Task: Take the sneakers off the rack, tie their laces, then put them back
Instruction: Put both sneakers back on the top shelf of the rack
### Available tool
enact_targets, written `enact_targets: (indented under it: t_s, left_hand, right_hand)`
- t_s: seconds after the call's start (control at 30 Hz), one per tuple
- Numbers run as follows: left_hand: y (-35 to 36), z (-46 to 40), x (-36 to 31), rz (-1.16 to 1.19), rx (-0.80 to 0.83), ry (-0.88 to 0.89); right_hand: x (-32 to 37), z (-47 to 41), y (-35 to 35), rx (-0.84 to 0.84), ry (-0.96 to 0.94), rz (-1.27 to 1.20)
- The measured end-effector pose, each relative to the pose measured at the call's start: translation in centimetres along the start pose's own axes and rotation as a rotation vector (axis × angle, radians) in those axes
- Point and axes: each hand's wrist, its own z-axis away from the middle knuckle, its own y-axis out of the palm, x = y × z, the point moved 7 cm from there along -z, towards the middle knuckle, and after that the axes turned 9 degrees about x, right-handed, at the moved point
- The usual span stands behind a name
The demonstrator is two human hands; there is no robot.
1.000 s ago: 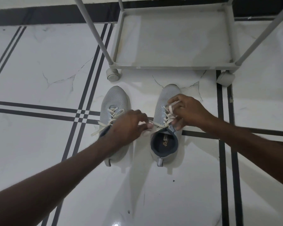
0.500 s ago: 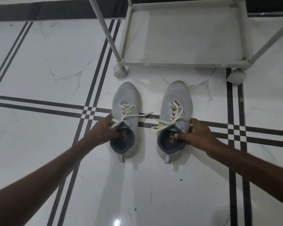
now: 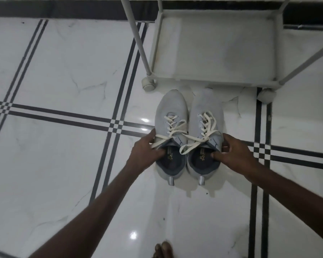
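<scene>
Two light grey sneakers with cream laces stand side by side, touching, on the floor just in front of the rack. My left hand (image 3: 145,148) grips the collar of the left sneaker (image 3: 171,110), thumb inside the opening. My right hand (image 3: 231,152) grips the collar of the right sneaker (image 3: 207,107) the same way. Both pairs of laces are tied in bows, with loose ends trailing across the tongues. The white rack (image 3: 213,81) has its bottom shelf bare.
The rack stands on small white castors (image 3: 148,84), its slanted posts rising on both sides. The glossy white floor has dark stripe lines. My toes (image 3: 162,250) show at the bottom edge.
My hands left the laces and took hold of the two sneakers by their collars. Since half a second ago the sneakers have been pushed together until they touch.
</scene>
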Motion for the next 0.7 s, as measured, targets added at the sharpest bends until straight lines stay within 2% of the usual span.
enact_targets:
  t_s: [0.27, 0.43, 0.7]
  left_hand:
    - [-8.4, 13.5, -12.0, 0.109, -0.019, 0.054]
    - [-17.0, 22.4, -23.2, 0.130, -0.066, 0.151]
    - [-28.5, 29.9, -38.6, 0.157, -0.122, 0.268]
  right_hand:
    - [12.4, 14.4, -8.4, -0.013, -0.051, -0.040]
    - [23.0, 24.7, -16.1, -0.103, -0.108, -0.081]
    - [35.8, 35.2, -26.7, -0.237, -0.167, -0.172]
